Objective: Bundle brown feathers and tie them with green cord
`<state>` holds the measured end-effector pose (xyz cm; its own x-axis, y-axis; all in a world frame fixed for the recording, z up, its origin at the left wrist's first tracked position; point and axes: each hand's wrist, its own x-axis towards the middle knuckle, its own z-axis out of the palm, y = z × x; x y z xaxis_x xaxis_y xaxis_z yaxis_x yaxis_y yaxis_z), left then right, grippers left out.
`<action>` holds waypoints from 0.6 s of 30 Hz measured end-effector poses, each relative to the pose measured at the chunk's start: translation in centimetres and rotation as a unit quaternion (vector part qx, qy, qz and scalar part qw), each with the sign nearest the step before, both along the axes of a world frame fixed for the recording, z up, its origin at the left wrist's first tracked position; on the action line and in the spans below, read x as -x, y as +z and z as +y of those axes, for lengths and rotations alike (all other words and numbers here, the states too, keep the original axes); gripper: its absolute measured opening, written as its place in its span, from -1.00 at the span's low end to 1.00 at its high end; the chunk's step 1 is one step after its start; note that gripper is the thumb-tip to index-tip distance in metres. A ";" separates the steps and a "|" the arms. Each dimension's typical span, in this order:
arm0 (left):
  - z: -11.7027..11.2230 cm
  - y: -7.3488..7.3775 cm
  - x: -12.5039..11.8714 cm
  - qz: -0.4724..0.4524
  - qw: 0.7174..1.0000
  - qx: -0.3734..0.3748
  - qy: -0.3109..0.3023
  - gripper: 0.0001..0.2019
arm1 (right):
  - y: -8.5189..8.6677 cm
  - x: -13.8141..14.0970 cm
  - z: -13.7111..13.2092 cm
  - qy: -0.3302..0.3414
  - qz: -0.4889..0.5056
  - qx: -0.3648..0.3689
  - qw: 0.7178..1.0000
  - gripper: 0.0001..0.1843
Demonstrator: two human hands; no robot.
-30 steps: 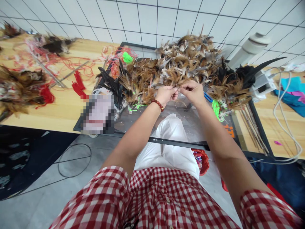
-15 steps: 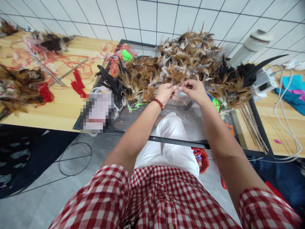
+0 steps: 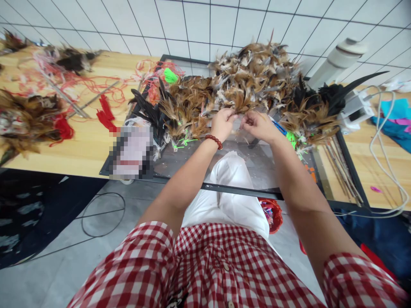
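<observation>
A feather heap (image 3: 253, 75) bars the way just beyond the fingers (image 3: 229, 114); on their near side, open room lies over the clear panel (image 3: 261, 171) between the forearms (image 3: 192, 171).

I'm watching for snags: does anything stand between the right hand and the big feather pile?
Nothing visible does: the feather pile rises beyond the right hand. The blue object lies to that hand's right, off the path.

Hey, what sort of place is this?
Probably a small craft workshop: brown feathers are heaped along a wooden table, with green string and red thread nearby.
</observation>
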<state>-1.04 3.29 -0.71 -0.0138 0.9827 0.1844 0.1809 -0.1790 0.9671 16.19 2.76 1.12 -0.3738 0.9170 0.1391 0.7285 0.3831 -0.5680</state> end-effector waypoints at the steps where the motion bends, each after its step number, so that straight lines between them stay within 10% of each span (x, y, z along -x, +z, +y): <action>1: 0.1 -0.3 0.0 0.021 1.000 -0.018 0.000 -0.81 | 0.0 -0.1 0.0 -0.004 0.013 0.001 1.000 -0.78; 11: -0.2 0.9 -0.3 -0.154 0.978 0.136 0.026 -0.82 | -1.8 1.7 0.1 0.082 -0.042 -0.017 0.996 -0.90; 18: -1.0 1.1 -0.7 -0.178 0.966 0.188 0.005 -0.83 | -1.1 1.6 -0.5 -0.030 -0.039 -0.128 0.991 -0.78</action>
